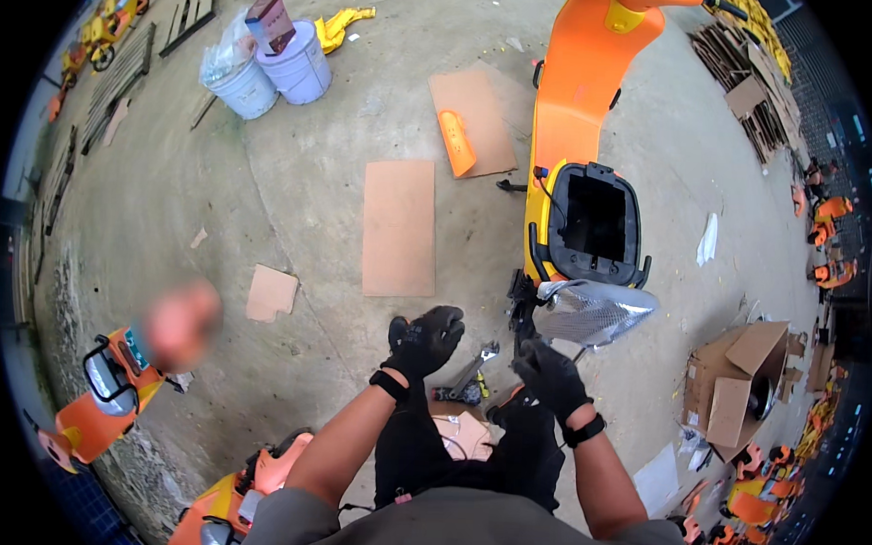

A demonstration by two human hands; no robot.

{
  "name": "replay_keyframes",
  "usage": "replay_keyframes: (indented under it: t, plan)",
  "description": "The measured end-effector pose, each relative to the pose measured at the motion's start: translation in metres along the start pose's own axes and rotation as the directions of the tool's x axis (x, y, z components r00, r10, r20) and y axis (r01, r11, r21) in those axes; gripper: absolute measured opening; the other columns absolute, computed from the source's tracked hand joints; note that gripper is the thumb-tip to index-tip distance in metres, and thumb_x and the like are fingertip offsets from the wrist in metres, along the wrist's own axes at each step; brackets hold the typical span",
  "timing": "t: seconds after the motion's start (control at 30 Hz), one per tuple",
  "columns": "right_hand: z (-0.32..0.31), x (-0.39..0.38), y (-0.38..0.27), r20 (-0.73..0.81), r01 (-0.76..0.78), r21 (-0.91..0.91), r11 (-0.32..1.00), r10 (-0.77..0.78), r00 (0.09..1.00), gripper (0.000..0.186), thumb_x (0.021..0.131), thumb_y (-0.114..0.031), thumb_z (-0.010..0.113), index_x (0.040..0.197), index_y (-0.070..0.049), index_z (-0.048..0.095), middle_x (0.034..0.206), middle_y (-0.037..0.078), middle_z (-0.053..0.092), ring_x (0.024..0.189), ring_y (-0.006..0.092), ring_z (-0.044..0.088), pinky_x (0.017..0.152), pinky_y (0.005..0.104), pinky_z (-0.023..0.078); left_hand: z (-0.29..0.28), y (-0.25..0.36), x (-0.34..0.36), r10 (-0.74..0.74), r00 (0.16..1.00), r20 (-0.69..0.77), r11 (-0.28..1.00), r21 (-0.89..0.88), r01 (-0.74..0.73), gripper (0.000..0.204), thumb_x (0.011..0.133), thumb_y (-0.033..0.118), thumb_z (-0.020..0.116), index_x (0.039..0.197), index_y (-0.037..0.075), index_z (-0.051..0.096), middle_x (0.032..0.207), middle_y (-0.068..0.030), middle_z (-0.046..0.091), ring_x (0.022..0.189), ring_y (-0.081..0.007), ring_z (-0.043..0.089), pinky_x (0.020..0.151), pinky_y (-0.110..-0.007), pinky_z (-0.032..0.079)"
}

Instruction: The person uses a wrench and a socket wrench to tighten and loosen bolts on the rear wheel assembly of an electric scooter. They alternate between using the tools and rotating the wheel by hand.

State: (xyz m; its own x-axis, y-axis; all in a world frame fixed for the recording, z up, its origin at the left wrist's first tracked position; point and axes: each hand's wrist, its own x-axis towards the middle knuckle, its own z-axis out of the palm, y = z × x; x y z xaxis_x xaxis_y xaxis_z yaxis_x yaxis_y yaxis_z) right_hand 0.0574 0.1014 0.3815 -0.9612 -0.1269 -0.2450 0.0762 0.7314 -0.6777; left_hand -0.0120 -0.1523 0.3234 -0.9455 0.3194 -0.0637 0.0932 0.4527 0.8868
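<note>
My left hand (426, 342), in a black glove, is raised in front of my knees with its fingers curled together. Whatever it may hold is hidden. My right hand (551, 377), gloved the same way, is closed just behind the orange and yellow scooter (586, 95), close to its black rear bracket (522, 304). I cannot make out anything in its fingers. The scooter's seat compartment (596, 220) is uncovered and dark inside. Silvery wrap covers a rear part (596, 314). Between my hands, lower down, are an adjustable wrench (475, 368) and a partly hidden power tool (470, 394).
Flat cardboard sheets (399, 228) lie left of the scooter, one under an orange panel (456, 143). Two buckets (294, 66) stand far left. An opened cardboard box (735, 384) sits at right. More scooters (110, 386) stand at lower left, one partly blurred.
</note>
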Motion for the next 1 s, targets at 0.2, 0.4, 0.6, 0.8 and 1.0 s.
replay_keyframes:
  t: [0.2, 0.4, 0.6, 0.8, 1.0]
  plan:
    - [-0.058, 0.045, -0.066, -0.196, -0.253, 0.048, 0.966, 0.258, 0.946, 0.029, 0.086, -0.027, 0.065, 0.098, -0.001, 0.060, 0.077, 0.017, 0.063, 0.075, 0.0319, 0.063, 0.068, 0.0408, 0.048, -0.151, 0.030, -0.006, 0.087, 0.991, -0.107, 0.989, 0.132, -0.072, 0.023, 0.086, 0.018, 0.061, 0.101, 0.001, 0.061, 0.096, -0.0194, 0.065, 0.085, -0.0341, 0.064, 0.074, -0.041, 0.051]
    - [-0.063, 0.075, -0.062, -0.189, -0.360, 0.029, 0.933, 0.359, 0.914, 0.028, 0.088, -0.028, 0.062, 0.087, 0.000, 0.063, 0.077, 0.017, 0.065, 0.072, 0.0296, 0.061, 0.066, 0.0382, 0.047, -0.220, 0.053, 0.031, 0.123, 0.979, -0.165, 0.957, 0.281, -0.073, 0.029, 0.085, 0.021, 0.064, 0.106, 0.002, 0.058, 0.098, -0.0171, 0.063, 0.084, -0.0324, 0.063, 0.074, -0.041, 0.050]
    - [-0.065, 0.089, -0.073, -0.280, -0.419, 0.155, 0.895, 0.447, 0.850, 0.033, 0.087, -0.032, 0.060, 0.086, 0.001, 0.064, 0.080, 0.022, 0.064, 0.077, 0.0377, 0.062, 0.069, 0.0422, 0.047, -0.230, 0.107, 0.140, 0.331, 0.937, -0.117, 0.861, 0.444, -0.249, 0.041, 0.085, 0.027, 0.063, 0.113, 0.000, 0.054, 0.107, -0.0195, 0.061, 0.097, -0.0370, 0.059, 0.082, -0.046, 0.048]
    - [-0.051, 0.124, -0.032, -0.404, -0.347, 0.232, 0.909, 0.415, 0.815, 0.026, 0.085, -0.026, 0.066, 0.081, 0.000, 0.062, 0.072, 0.018, 0.063, 0.069, 0.0311, 0.062, 0.063, 0.0398, 0.045, -0.211, 0.184, 0.289, 0.503, 0.862, -0.053, 0.726, 0.567, -0.389, 0.066, 0.084, 0.038, 0.065, 0.128, -0.005, 0.042, 0.127, -0.0285, 0.049, 0.120, -0.0432, 0.045, 0.102, -0.050, 0.036]
    - [-0.066, 0.184, -0.010, -0.343, -0.385, 0.323, 0.865, 0.486, 0.804, 0.018, 0.087, -0.017, 0.063, 0.078, -0.002, 0.061, 0.062, 0.008, 0.059, 0.058, 0.0180, 0.058, 0.054, 0.0343, 0.043, -0.154, 0.250, 0.473, 0.548, 0.836, -0.026, 0.586, 0.726, -0.361, 0.094, 0.078, 0.054, 0.068, 0.135, -0.012, 0.034, 0.134, -0.0340, 0.042, 0.129, -0.0470, 0.035, 0.110, -0.050, 0.026]
